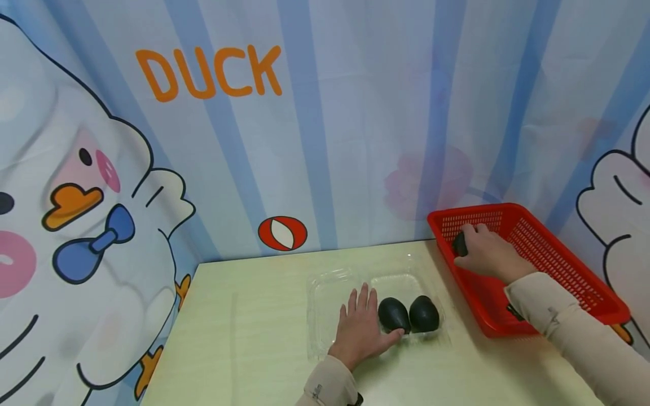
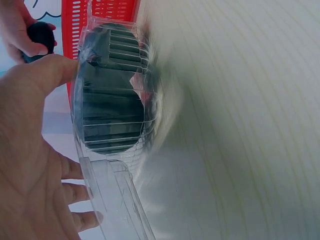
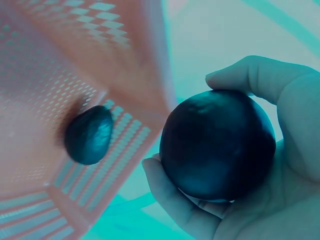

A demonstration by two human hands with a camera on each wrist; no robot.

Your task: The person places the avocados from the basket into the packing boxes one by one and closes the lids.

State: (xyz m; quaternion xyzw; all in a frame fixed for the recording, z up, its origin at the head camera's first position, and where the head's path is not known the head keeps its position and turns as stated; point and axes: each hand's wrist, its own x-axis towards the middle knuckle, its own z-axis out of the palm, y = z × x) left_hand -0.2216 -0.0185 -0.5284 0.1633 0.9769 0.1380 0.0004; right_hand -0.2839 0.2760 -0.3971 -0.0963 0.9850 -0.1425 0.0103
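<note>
My right hand [image 1: 490, 254] grips a dark avocado [image 3: 217, 145] above the left part of a red plastic basket [image 1: 558, 254]. In the right wrist view, thumb and fingers curl round its sides, and another avocado [image 3: 90, 134] lies at the basket's end. A clear plastic clamshell box [image 1: 325, 316] lies unfolded on the table. Two dark avocados [image 1: 394, 314] sit side by side along the near edge of its right half. My left hand [image 1: 360, 332] lies over the box's middle, fingers extended, with the thumb at the near rim beside the avocados.
The basket stands at the right end of the pale wooden table [image 1: 254, 327], its long side angled away from the box. Close behind the table hangs a striped curtain [image 1: 355, 141] printed with ducks and lettering.
</note>
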